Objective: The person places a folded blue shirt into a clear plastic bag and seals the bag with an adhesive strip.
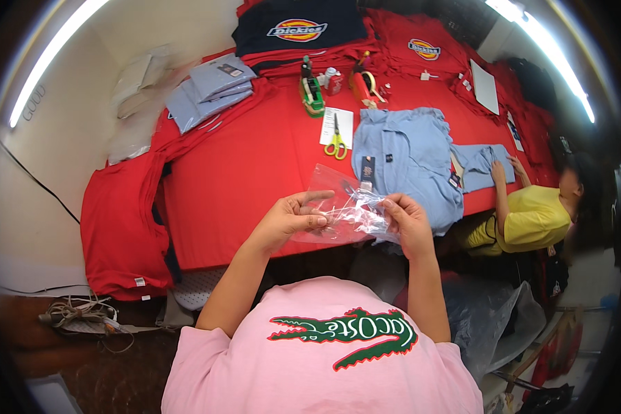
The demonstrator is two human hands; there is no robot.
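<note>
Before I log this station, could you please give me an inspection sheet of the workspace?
Surface: table covered in red cloth.
Job's things: clear plastic bag held up by both hands; light blue shirt lying beyond it.
Clutter: yellow-handled scissors, tape dispenser, folded blue shirts.
Hands: left hand and right hand pinch the bag's edges.
Cables: tangled cord on the floor, left.
Surroundings: a person in yellow at the right.

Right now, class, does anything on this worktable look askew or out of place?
Nothing looks damaged or spilled. Only the light-blue shirt stands out, lying rumpled and overhanging the table's near edge, unlike the neatly folded stack.
</note>
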